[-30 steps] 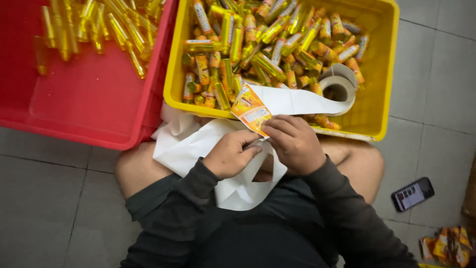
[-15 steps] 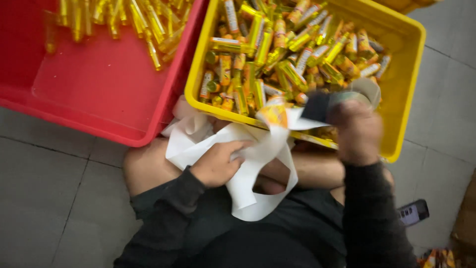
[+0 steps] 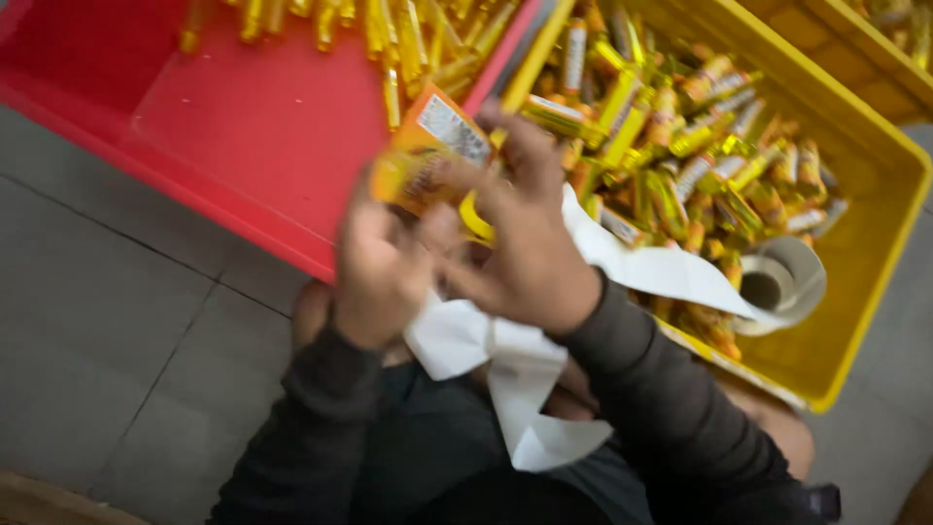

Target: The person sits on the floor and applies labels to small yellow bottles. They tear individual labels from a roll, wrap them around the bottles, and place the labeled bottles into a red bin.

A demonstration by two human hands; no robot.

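Both my hands are raised together in front of the bins. My left hand (image 3: 381,262) grips the lower left of a small orange and yellow packet (image 3: 428,146) with a white printed patch. My right hand (image 3: 530,233) is closed on the packet's right side, fingers curled over it. A long white strip of label backing paper (image 3: 525,369) trails from under my hands down over my lap and runs right to a white roll (image 3: 782,282) lying in the yellow bin (image 3: 875,233).
The yellow bin holds several yellow and orange tubes (image 3: 680,126). A red bin (image 3: 253,126) on the left has several yellow tubes (image 3: 389,29) along its far side. Grey tiled floor (image 3: 107,321) lies to the left.
The right hand came back from the yellow bin and joined the left. Both hands rose with the packet toward the bins. The view shifted and blurred.
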